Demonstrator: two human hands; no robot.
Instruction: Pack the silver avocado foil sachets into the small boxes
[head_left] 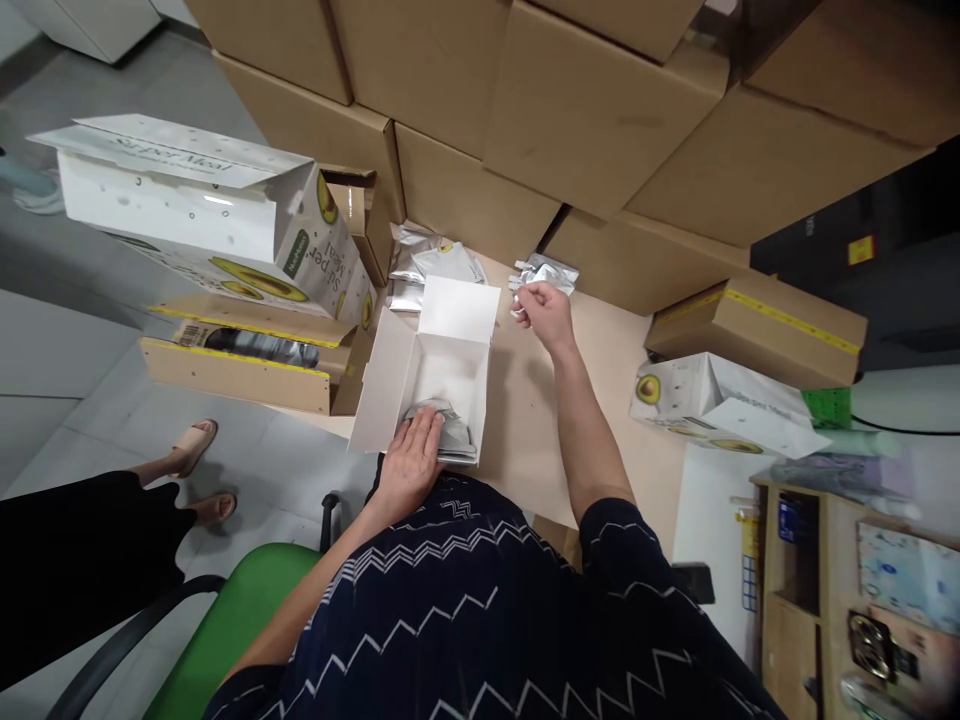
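My left hand (412,448) rests with its fingers stretched out over the near end of an open white box (454,368), pressing on the pouches (455,432) that lie inside. The box's flaps stand open to the left and at the far side. At the back of the table my right hand (546,312) is closed in a pinch, apparently on the edge of a silver pouch (551,272); the fingers partly hide what they grip. More silver pouches (409,265) lie in a loose pile behind the white box.
Stacked brown cartons (465,190) wall off the table's far side. On the left are a big avocado-print box (195,220) and an open carton (232,375). Another avocado-print box (697,395) is on the right. A green chair (240,620) and a person's feet (196,447) are at left.
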